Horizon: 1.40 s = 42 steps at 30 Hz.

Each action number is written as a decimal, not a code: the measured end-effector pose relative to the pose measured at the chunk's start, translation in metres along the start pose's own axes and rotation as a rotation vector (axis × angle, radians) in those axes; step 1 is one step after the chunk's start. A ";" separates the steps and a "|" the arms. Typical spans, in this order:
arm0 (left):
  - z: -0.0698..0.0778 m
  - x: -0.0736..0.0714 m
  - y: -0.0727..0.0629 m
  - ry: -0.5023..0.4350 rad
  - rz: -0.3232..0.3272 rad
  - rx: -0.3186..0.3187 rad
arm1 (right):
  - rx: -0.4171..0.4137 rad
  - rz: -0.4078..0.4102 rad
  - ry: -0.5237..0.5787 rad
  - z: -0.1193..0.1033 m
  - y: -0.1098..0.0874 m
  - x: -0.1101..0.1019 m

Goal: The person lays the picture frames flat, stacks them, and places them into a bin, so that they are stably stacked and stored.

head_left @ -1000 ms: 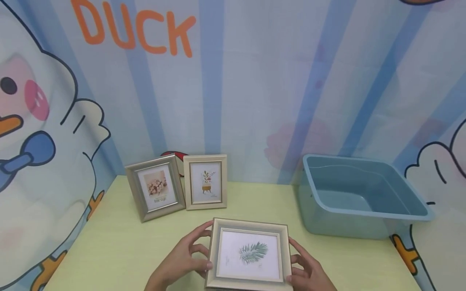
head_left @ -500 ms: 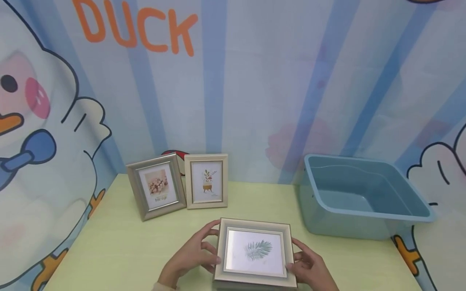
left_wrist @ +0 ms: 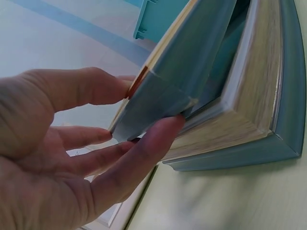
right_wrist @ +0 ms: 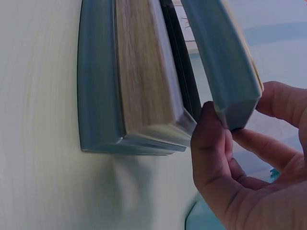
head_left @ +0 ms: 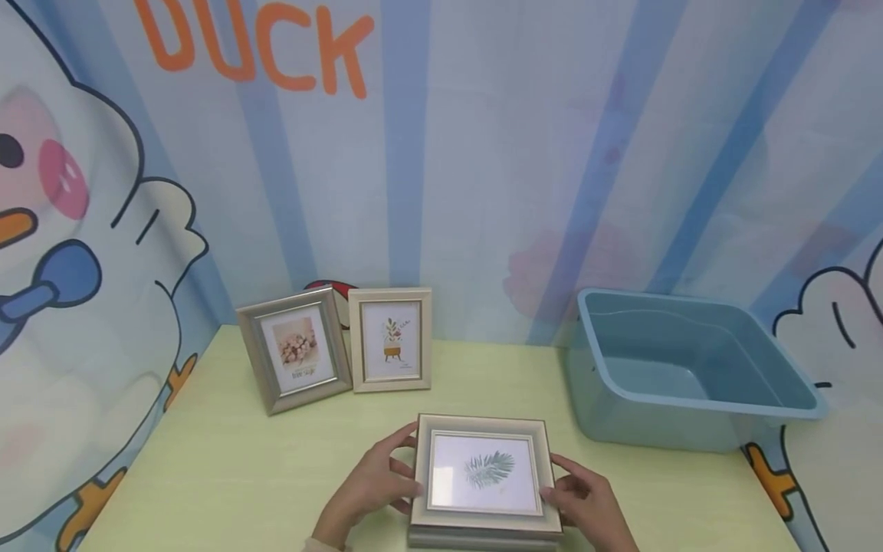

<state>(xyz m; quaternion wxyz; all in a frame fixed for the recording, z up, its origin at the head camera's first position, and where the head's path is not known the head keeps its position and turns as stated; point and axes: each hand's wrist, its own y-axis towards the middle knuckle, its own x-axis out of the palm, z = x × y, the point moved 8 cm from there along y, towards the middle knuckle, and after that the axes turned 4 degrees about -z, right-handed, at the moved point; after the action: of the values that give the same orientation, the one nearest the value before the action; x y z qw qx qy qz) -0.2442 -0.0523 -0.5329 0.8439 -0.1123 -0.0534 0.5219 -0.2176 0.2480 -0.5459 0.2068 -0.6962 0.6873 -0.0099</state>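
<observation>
A cream picture frame (head_left: 486, 471) with a green leaf print lies face up between both hands at the table's near edge. My left hand (head_left: 375, 483) grips its left edge, thumb and fingers on opposite faces. On the right edge, my right hand (head_left: 586, 498) pinches it the same way. Beneath it are more stacked frames (head_left: 483, 538); the left wrist view shows a wood-brown side (left_wrist: 249, 91) above a grey-blue one. In the right wrist view a gap separates the held frame (right_wrist: 223, 62) from the stack (right_wrist: 148, 72).
Two frames stand upright at the back left: a silver one (head_left: 269, 399) with a flower photo and a cream one (head_left: 391, 386) with a plant print. A blue plastic tub (head_left: 662, 425) is at the back right. Behind the pale green table (head_left: 228, 475) hangs a duck-patterned cloth (head_left: 476, 153).
Both hands stay on the leaf-print frame. It has shifted slightly right relative to the table, and more of the stack's near edge now shows below it.
</observation>
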 end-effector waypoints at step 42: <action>0.012 0.006 -0.005 0.234 0.150 -0.003 | 0.024 0.105 -0.211 -0.013 -0.003 0.002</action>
<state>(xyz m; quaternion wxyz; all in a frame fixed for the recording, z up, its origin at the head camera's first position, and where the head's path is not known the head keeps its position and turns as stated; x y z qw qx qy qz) -0.2398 -0.0475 -0.5202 0.8028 -0.1774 0.0531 0.5668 -0.2188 0.2424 -0.5335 0.2867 -0.6537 0.6972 0.0660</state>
